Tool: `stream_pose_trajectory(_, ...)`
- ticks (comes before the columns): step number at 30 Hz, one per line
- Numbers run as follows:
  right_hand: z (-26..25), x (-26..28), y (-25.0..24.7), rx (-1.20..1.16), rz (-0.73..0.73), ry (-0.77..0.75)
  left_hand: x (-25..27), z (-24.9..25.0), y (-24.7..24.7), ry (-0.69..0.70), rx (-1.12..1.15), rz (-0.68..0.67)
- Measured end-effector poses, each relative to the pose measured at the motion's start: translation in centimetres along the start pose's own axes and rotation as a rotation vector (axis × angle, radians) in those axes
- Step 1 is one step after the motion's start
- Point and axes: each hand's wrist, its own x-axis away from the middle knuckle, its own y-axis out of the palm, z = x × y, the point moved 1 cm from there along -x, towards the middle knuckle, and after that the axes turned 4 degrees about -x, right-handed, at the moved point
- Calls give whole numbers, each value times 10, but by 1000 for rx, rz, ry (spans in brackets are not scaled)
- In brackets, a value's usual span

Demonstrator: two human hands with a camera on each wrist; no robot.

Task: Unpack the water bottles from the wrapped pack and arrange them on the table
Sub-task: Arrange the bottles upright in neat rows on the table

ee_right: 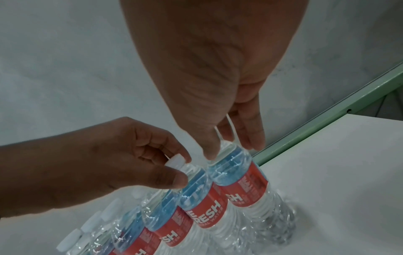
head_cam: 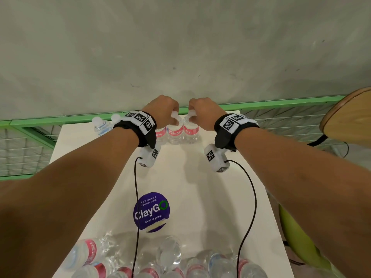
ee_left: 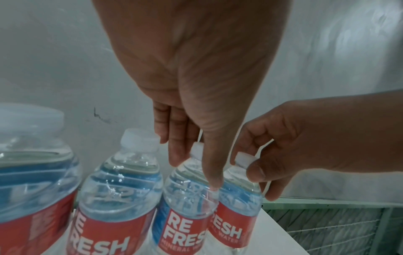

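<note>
A row of clear water bottles with red labels stands along the far edge of the white table. My left hand pinches the white cap of one upright bottle in that row. Touching it on the right is the end bottle, and my right hand holds its cap from above. Both bottles stand with their bases on the table. The wrapped pack, with several bottles lying inside the clear plastic, sits at the near edge below my forearms.
A green rail with wire mesh runs just behind the bottle row, with a grey wall beyond. A round wooden top juts in at the right. A purple ClayGo sticker marks the table's middle. Two black cables hang from my wrists.
</note>
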Motion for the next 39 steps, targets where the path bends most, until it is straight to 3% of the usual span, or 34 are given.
stream_pose_trajectory(8,4,0,2,-20,9,-18,-1,4,0,50,-11,6)
stream_pose_trajectory(15,4,-1,8,-50,50,-7,0,-1,1,24,-19,9)
stream_pose_trajectory(26,4,1,4,-76,-6,65,8,2,-4,-20,42,-5)
stream_pose_trajectory(32,-16,30,-25,-77,79,109,55,6,-50,-4,172,122)
stream_pose_trajectory(35,-42,54,-44,-69,202,115,96,7,-81,-13,228,194)
stream_pose_trajectory(39,-94,97,-55,-92,263,67,171,9,-112,-3,220,229)
